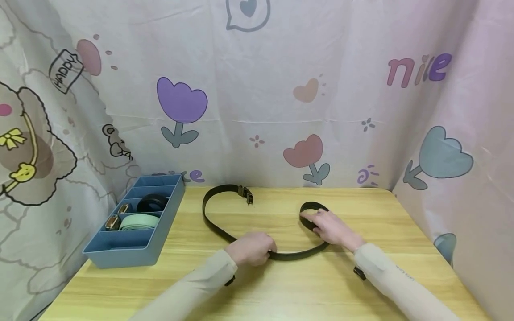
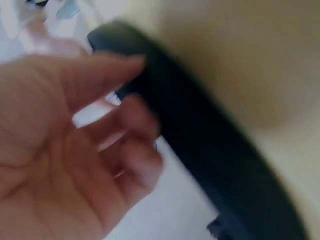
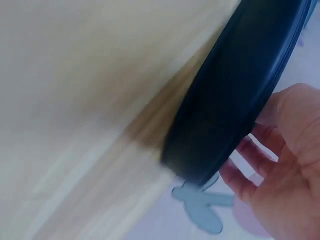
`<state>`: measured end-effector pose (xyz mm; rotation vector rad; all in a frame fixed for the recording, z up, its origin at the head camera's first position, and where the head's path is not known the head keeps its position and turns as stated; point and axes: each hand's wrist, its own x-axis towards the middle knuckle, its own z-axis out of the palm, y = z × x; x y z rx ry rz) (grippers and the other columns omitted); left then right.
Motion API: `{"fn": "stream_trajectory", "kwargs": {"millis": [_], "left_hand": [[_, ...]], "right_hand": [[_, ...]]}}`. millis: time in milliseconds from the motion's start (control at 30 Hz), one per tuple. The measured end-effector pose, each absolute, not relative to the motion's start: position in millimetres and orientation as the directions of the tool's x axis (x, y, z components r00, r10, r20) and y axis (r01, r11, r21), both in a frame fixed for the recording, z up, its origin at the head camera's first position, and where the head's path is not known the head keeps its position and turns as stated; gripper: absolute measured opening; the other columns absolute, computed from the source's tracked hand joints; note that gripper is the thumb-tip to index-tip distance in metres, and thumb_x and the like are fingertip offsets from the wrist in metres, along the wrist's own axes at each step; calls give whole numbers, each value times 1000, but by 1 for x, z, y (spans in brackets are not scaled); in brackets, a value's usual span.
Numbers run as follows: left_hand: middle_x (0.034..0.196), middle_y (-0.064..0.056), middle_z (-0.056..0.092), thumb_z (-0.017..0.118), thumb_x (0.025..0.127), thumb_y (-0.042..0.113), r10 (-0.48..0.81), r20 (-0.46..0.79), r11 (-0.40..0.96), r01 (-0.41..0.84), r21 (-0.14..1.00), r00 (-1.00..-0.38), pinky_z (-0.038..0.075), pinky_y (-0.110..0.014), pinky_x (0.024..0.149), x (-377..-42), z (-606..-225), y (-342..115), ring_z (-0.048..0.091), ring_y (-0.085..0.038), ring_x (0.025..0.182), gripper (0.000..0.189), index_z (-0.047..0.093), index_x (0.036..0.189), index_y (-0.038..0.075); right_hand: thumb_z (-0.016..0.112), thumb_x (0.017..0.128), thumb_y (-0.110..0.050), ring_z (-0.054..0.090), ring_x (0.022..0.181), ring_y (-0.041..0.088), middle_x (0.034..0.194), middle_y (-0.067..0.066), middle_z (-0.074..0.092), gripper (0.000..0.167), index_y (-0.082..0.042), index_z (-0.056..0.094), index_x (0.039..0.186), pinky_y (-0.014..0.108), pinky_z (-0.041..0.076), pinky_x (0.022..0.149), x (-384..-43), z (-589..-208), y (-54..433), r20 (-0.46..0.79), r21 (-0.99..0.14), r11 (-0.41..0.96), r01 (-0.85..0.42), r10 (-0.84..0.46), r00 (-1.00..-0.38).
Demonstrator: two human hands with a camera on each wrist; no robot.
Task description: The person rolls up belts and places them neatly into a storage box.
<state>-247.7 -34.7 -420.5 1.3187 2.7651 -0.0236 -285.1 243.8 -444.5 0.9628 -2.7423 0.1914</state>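
A long black belt (image 1: 297,256) stands on its edge on the table in a wide curve. One end carries a metal buckle (image 1: 246,193) and the other is curled into a loop. My left hand (image 1: 252,248) pinches the middle stretch of the strap; in the left wrist view its thumb lies against the belt (image 2: 200,130) and the other fingers are curled beside it. At the loop, my right hand (image 1: 331,227) holds the strap with thumb and fingertips. The right wrist view shows the belt (image 3: 225,95) close up against those fingers.
A blue divided box (image 1: 154,249) stands at the table's left. In its compartments sit a rolled mint-green belt (image 1: 139,221), a black coil (image 1: 152,203) and metal buckles. A printed curtain (image 1: 257,111) hangs behind the wooden table (image 1: 281,294) and along its sides.
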Motion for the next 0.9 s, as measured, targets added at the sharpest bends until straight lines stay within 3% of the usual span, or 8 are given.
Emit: {"fn": "stream_trajectory", "kwargs": {"millis": [100, 200, 267, 367, 433, 567, 767, 900], "left_hand": [[65, 11, 56, 53, 69, -13, 766, -193, 638, 762, 108, -614, 41, -17, 58, -249, -408, -46, 46, -2, 60, 32, 62, 62, 17], [54, 6, 23, 44, 62, -18, 739, -279, 668, 722, 181, -613, 18, -20, 48, -249, -398, -56, 18, -7, 51, 38, 33, 50, 16], [52, 6, 20, 45, 63, -20, 696, -329, 713, 668, 213, -639, 15, -20, 47, -249, -394, -62, 15, -7, 51, 41, 31, 47, 15], [50, 6, 28, 56, 67, -21, 618, -402, 780, 590, 209, -675, 17, -20, 45, -249, -389, -70, 18, -7, 49, 45, 40, 46, 14], [54, 7, 42, 67, 70, -19, 562, -437, 821, 538, 191, -702, 23, -20, 45, -249, -386, -75, 26, -6, 49, 36, 60, 52, 12], [62, 7, 56, 77, 70, -12, 505, -474, 858, 481, 183, -721, 34, -20, 48, -250, -383, -81, 41, -6, 52, 29, 77, 74, 16], [95, 7, 69, 86, 73, 22, 573, -457, 815, 530, 234, -680, 51, -27, 69, -252, -383, -77, 59, -7, 77, 29, 74, 100, 20], [115, 0, 68, 75, 83, 40, 644, -353, 765, 578, 286, -679, 52, -32, 80, -253, -378, -60, 63, -11, 88, 44, 68, 117, 13]], "right_hand": [[76, 78, -2, 60, 95, 29, 103, 9, 72, 42, -5, 66, 119, 52, 49, 84, -290, -444, 254, 288, -4, 802, -597, -571, -769], [77, 79, -11, 59, 99, 28, 96, 5, 70, 17, -11, 73, 95, 54, 46, 89, -293, -443, 259, 261, -5, 823, -568, -547, -795], [77, 79, -15, 58, 106, 31, 101, 7, 69, 6, -14, 72, 82, 56, 44, 94, -293, -442, 258, 237, -13, 819, -574, -555, -797], [78, 78, -17, 51, 123, 42, 122, 18, 62, 6, -15, 73, 77, 58, 38, 104, -293, -440, 255, 202, -51, 797, -601, -581, -788], [77, 80, -17, 47, 129, 45, 133, 23, 55, 8, -16, 71, 75, 57, 36, 108, -292, -438, 252, 175, -82, 778, -623, -604, -778], [75, 83, -18, 45, 132, 42, 145, 25, 44, 9, -19, 71, 75, 53, 36, 109, -290, -435, 249, 123, -141, 763, -631, -619, -776], [75, 84, -22, 49, 125, 41, 144, 23, 46, 7, -19, 73, 78, 55, 39, 105, -290, -435, 242, 137, -131, 767, -628, -614, -778], [76, 85, -25, 52, 120, 35, 134, 18, 55, 10, -17, 74, 79, 53, 45, 96, -292, -439, 234, 192, -59, 770, -636, -616, -764]]}}
